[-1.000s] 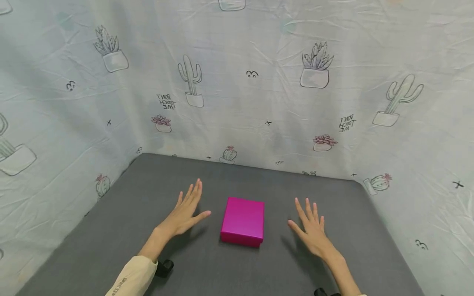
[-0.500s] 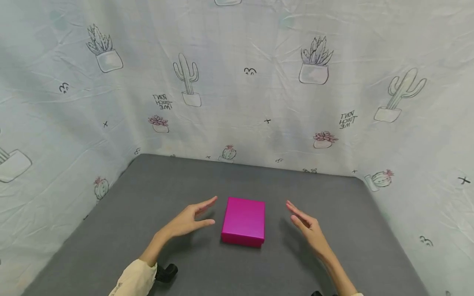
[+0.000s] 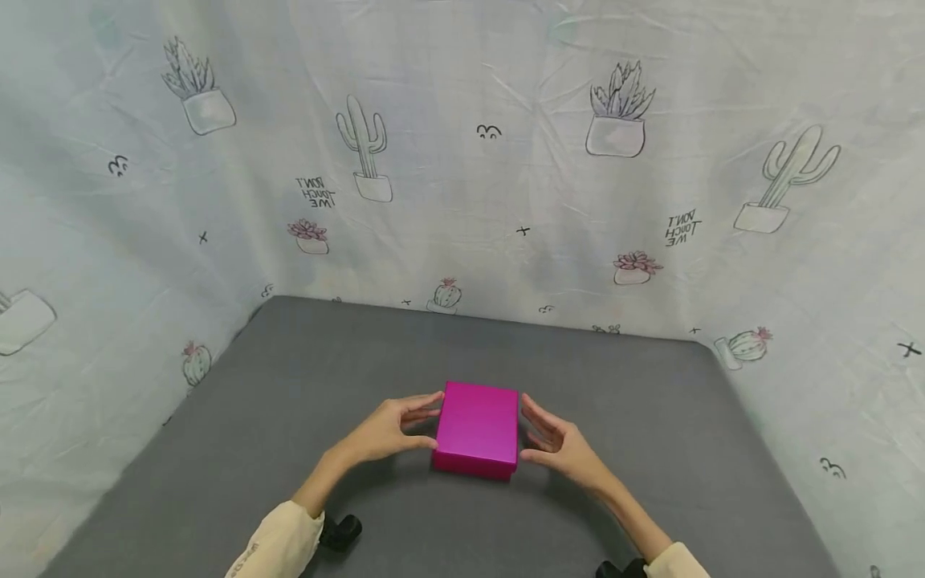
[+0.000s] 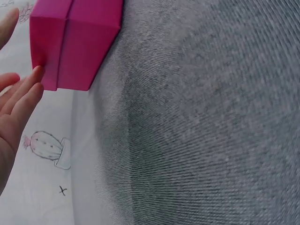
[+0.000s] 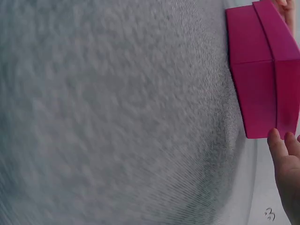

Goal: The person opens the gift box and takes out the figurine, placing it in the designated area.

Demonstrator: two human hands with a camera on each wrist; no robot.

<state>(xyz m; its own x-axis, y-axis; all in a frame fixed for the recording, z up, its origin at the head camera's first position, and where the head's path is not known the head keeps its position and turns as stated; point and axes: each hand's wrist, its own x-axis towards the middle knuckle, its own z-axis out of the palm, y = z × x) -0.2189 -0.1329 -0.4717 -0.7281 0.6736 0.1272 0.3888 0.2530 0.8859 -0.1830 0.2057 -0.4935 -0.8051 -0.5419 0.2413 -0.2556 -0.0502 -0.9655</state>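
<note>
A bright pink lidded box (image 3: 478, 423) lies flat on the grey tabletop, between both hands. At its left side is my left hand (image 3: 386, 428), fingertips right at the lid's edge and thumb by the near left corner. My right hand (image 3: 567, 451) stands just off the right side, its fingers gently bent and its thumb apart from them. In the left wrist view, fingers (image 4: 29, 91) reach the side of the lid. From the right wrist, the seam between lid and base shows on the box (image 5: 262, 70), with fingertips close to its far end.
Grey cloth covers the table (image 3: 347, 345). A pale curtain (image 3: 462, 177) printed with cacti and potted plants hangs behind it and along both sides. Black wrist devices (image 3: 341, 532) sit under both cream sleeves (image 3: 282, 542).
Both hands have moved inward from either side to the box, turning from spread, palm-down fingers to palms facing its sides. The box has stayed in place.
</note>
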